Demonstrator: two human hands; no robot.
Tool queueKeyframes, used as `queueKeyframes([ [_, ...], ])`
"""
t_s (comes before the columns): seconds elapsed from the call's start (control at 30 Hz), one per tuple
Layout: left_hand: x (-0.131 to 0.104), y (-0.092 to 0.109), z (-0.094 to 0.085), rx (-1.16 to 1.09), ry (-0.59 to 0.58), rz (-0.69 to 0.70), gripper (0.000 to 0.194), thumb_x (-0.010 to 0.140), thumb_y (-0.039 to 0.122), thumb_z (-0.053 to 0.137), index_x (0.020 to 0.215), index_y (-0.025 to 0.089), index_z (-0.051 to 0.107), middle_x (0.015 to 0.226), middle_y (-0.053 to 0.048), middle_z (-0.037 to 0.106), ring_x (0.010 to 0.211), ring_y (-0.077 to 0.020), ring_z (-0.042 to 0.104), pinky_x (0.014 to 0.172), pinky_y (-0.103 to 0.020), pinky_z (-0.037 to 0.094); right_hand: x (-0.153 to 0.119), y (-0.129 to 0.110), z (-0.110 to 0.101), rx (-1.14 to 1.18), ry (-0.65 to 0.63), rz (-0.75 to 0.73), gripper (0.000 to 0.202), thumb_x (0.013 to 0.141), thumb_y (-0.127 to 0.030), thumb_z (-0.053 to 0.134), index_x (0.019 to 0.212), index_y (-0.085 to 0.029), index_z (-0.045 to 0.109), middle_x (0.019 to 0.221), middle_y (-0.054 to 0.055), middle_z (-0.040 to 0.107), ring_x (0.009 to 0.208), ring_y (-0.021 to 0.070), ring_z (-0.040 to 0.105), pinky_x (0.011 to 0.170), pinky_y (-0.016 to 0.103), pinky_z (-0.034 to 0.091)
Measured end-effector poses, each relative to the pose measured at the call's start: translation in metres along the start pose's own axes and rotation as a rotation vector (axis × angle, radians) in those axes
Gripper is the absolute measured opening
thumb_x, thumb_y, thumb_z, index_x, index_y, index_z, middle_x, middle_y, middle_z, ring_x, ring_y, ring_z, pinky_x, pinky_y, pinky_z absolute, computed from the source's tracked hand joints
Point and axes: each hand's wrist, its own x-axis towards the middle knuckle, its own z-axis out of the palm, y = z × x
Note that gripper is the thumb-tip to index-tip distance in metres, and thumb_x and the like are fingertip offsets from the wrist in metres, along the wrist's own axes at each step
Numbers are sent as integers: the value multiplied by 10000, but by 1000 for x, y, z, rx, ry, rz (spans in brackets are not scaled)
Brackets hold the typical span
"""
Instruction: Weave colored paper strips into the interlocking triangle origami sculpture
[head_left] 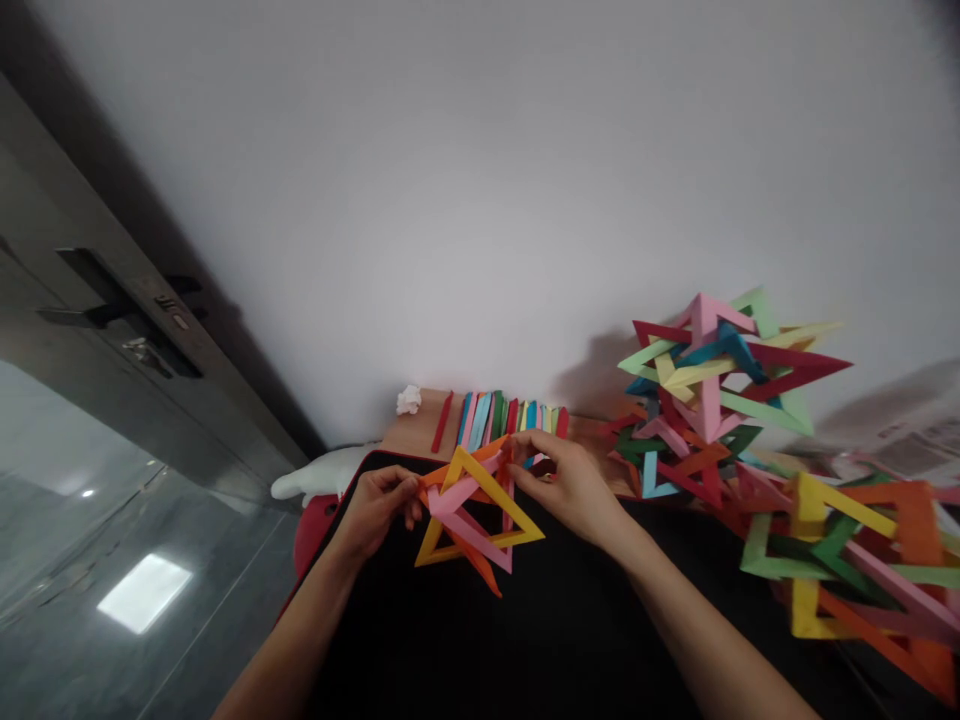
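Between my two hands is a folded-paper model of interlocked triangle frames [471, 542], in yellow, pink and orange. My left hand [381, 508] pinches an orange corner at the model's left side. My right hand [564, 488] has thumb and index finger closed on the orange paper at the upper right. One orange strip end hangs loose below the model. Beyond my hands, a row of folded paper strips [486, 415] in several colours stands on a brown board [424, 432], with a red strip [442, 424] lying apart from the row.
Finished-looking paper star models [705, 370] are stacked at the right, with a yellow, green and orange one [844, 570] nearer. A black surface [450, 650] lies under my hands. A crumpled white paper [409, 400] sits by the wall. At left stands a door with a handle [120, 310].
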Motion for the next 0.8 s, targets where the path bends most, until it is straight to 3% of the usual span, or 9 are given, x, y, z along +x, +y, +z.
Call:
queueKeyframes([
  [0.13, -3, -3, 0, 12, 12, 10, 342, 647, 413, 794, 661, 113, 631, 485, 5, 619, 379, -85, 527, 356, -168, 422, -1, -1, 3, -34, 35, -5, 284, 803, -166, 516, 1081, -177, 574, 782, 21, 628, 670, 148, 604, 544, 242, 494],
  [0.27, -15, 2, -2, 41, -26, 1, 248, 718, 326, 753, 805, 104, 685, 578, -29, 681, 450, -120, 604, 424, -205, 493, -2, -8, 1, -72, 39, -73, 279, 785, -117, 498, 1036, -165, 613, 819, 44, 652, 712, 158, 621, 615, 270, 516],
  [0.47, -49, 12, -9, 141, -324, -175, 256, 696, 147, 718, 945, 127, 663, 735, -64, 732, 586, -166, 686, 519, -239, 541, -7, -15, -5, -78, -15, -183, 301, 768, -29, 458, 960, -188, 627, 900, 56, 669, 775, 170, 626, 655, 290, 501],
  [0.6, -60, 26, -16, 313, -463, -262, 280, 686, 131, 705, 959, 159, 648, 777, -55, 735, 612, -158, 683, 525, -220, 517, -9, -15, -3, -44, -73, -255, 314, 774, 20, 436, 887, -193, 637, 898, 51, 672, 816, 164, 629, 709, 293, 498],
  [0.63, -60, 33, -16, 398, -439, -202, 203, 696, 146, 696, 896, 164, 665, 732, -39, 727, 596, -153, 670, 527, -223, 513, -10, -16, -2, -27, -80, -267, 317, 780, 23, 432, 880, -196, 638, 896, 48, 672, 820, 162, 630, 720, 296, 499],
  [0.7, -58, 51, -11, 583, -270, 30, 112, 688, 176, 720, 795, 183, 686, 727, -23, 716, 638, -161, 662, 574, -240, 520, -10, -18, -1, 18, -79, -288, 312, 797, 16, 433, 868, -204, 641, 889, 46, 674, 823, 164, 636, 723, 300, 506],
  [0.73, -56, 62, -7, 656, -167, 170, 111, 679, 186, 738, 780, 192, 692, 743, -22, 716, 678, -172, 664, 617, -253, 526, -9, -19, 0, 41, -74, -299, 306, 806, 9, 436, 864, -209, 643, 885, 46, 676, 826, 166, 640, 721, 302, 510],
  [0.8, -50, 83, 7, 735, -73, 409, 188, 680, 212, 758, 862, 214, 713, 850, -38, 724, 821, -211, 667, 763, -312, 529, -9, -22, 0, 72, -57, -315, 291, 822, -5, 445, 856, -213, 645, 877, 46, 681, 831, 170, 647, 721, 307, 517],
])
